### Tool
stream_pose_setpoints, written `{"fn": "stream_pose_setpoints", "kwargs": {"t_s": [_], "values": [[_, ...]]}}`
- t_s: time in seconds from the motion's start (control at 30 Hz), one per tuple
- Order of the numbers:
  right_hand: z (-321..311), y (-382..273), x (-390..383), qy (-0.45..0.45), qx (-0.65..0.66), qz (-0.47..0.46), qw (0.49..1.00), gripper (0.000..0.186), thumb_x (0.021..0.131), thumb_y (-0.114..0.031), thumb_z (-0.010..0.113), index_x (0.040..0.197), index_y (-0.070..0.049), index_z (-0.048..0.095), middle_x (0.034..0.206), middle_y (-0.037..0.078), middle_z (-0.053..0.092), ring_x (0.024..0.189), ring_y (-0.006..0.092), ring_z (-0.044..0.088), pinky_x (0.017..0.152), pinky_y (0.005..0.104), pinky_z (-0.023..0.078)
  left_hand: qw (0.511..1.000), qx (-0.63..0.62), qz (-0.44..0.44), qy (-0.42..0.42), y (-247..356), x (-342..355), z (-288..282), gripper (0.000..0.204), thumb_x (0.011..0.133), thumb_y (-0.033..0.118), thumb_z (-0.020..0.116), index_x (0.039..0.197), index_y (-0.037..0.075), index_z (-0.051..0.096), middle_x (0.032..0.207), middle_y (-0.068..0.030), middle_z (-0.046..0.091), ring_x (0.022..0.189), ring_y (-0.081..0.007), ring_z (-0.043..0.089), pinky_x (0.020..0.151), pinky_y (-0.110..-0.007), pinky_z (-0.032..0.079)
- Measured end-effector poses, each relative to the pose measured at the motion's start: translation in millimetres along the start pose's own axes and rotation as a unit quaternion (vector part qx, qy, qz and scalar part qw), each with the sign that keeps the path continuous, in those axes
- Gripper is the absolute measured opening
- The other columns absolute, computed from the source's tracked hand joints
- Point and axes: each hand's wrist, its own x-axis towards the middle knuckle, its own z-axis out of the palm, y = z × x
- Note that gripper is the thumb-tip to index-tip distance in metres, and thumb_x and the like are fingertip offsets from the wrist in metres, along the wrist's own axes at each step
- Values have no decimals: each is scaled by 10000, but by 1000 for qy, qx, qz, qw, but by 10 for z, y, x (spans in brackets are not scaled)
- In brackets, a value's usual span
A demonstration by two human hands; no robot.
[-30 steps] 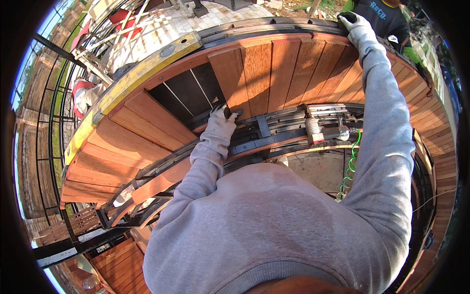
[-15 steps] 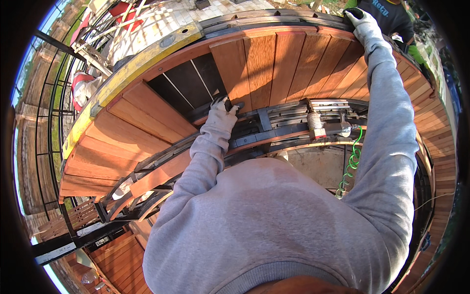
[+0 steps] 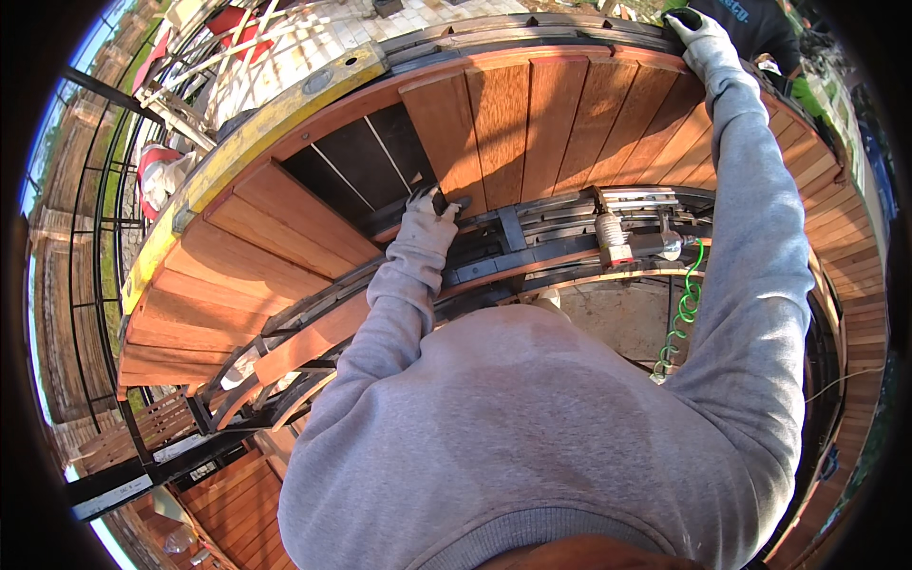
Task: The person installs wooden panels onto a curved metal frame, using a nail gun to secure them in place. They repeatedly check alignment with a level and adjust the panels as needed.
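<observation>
My left hand (image 3: 427, 217), in a grey work glove, is closed on the lower end of a reddish wooden plank (image 3: 454, 133), where it meets the black metal rail (image 3: 532, 237). To the left of that plank is a gap showing dark bars (image 3: 356, 157). My right hand (image 3: 701, 38), also gloved, reaches far up and is closed on the upper edge of the plank row (image 3: 608, 104), at the top metal rail. Both grey sleeves stretch across the curved wooden panel.
A long yellow spirit level (image 3: 237, 152) lies along the panel's upper left edge. A pneumatic tool (image 3: 627, 237) with a green coiled hose (image 3: 686, 313) rests on the rail. Another person in a dark shirt (image 3: 760, 24) stands beyond the top right. Black railings (image 3: 104, 313) run along the left.
The view has shifted slightly, and both hands sit a little higher in the picture. They keep hold of the same spots on the panel.
</observation>
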Motion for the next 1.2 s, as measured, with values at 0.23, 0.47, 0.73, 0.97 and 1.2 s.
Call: {"fn": "stream_pose_setpoints", "kwargs": {"t_s": [0.23,0.47,0.73,0.97,1.2], "values": [[259,1056,447,35,-79,-33,996,363,946,-396,696,1164,-106,719,1028,109,746,942,248,699,875,336,519,999,-16,29,-30,118,64,-50,330,843,133,736,1147,25,663,1146,-228,666,1127,-446,591,1004,-484,470],[82,251,122,0,-14,-19,1000,298,925,-324,693,1082,-73,730,954,135,741,871,276,696,815,362,522,999,7,38,-13,73,24,-85,362,849,161,737,1169,15,654,1147,-243,665,1109,-449,604,992,-478,481],[-12,29,15,0,-2,-9,1000,239,904,-252,689,998,-38,742,880,162,736,801,306,692,755,389,525,999,31,13,7,92,-3,-72,401,849,198,747,1184,2,643,1148,-274,660,1122,-451,605,995,-468,486],[-3,57,36,-5,-7,-17,1000,245,903,-259,687,993,-37,739,881,162,735,806,309,693,757,390,525,1000,26,11,-7,264,-5,-199,402,860,211,743,1180,-10,642,1134,-274,664,1097,-443,618,964,-468,500],[5,81,33,8,-16,-15,1000,247,903,-263,687,991,-38,739,867,156,733,790,294,692,748,381,523,999,52,6,-1,104,9,-86,484,854,256,762,1207,-44,622,1156,-285,656,1094,-438,627,964,-457,508]]}}
